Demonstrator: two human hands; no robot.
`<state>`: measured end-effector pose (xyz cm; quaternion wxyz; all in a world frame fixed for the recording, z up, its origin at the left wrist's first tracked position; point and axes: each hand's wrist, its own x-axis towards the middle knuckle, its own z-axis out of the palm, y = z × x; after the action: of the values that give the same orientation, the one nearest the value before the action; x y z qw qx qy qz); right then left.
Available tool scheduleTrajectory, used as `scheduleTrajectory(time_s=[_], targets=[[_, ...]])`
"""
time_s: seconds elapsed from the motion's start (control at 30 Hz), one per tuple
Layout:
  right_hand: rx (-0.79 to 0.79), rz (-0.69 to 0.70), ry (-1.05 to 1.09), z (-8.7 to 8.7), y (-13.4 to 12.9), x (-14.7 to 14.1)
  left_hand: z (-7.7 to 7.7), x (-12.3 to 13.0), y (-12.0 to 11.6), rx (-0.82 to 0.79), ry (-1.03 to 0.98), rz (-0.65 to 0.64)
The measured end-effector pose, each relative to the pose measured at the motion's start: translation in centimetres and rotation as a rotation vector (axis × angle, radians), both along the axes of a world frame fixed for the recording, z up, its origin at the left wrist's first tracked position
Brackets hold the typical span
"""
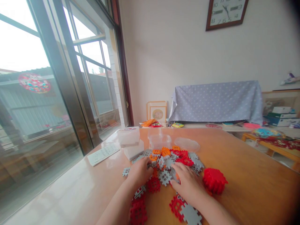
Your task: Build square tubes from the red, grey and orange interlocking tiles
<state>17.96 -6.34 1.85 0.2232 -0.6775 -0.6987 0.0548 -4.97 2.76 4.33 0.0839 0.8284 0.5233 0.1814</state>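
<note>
A pile of red, grey and orange toothed plastic pieces (165, 177) lies on the wooden table (225, 147). At the pile's left side is my left hand (141, 169), its fingers curled together; what they hold, if anything, is hidden. My right hand (185, 181) rests at the right side of the pile, fingers apart over grey pieces. Right of that hand sits a stack of red pieces (214, 180). Nearer the front edge lie a grey piece (191, 214) beside a red one, and more red pieces (138, 212) below my left hand.
Behind the pile stand white boxes (128, 136), a clear plastic container (160, 141) and a clear lid (187, 144). A paper sheet (103, 154) lies at the left. Beyond the table are a cloth-covered object (215, 101) and, at the right, a low wooden bench (278, 148).
</note>
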Motion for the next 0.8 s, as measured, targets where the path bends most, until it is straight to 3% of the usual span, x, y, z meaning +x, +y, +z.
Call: scheduleTrajectory(time_s=[0.17,0.27,0.33,0.4,0.5,0.67,0.8], targets=[[0.06,-0.008,0.021,-0.1,0.2,0.2,0.8,-1.6,0.5,-0.022,-0.044,0.203],[0.085,-0.013,0.026,-0.2,0.3,0.3,1.4,-2.4,0.5,-0.052,-0.007,0.261],[0.11,-0.019,0.027,-0.3,0.4,0.3,1.5,-2.4,0.4,0.013,0.053,0.273],[0.137,-0.022,0.03,-0.4,0.5,0.3,1.4,-2.0,0.2,0.126,0.1,0.231],[0.159,-0.022,0.033,-0.4,0.5,0.2,0.9,-1.0,0.0,0.209,0.104,0.063],[0.164,-0.017,0.043,-0.3,0.5,0.0,-0.2,0.8,-0.4,0.057,0.148,-0.157],[0.168,-0.02,0.054,-0.2,0.5,0.0,0.2,1.0,-0.8,0.053,0.152,-0.167]])
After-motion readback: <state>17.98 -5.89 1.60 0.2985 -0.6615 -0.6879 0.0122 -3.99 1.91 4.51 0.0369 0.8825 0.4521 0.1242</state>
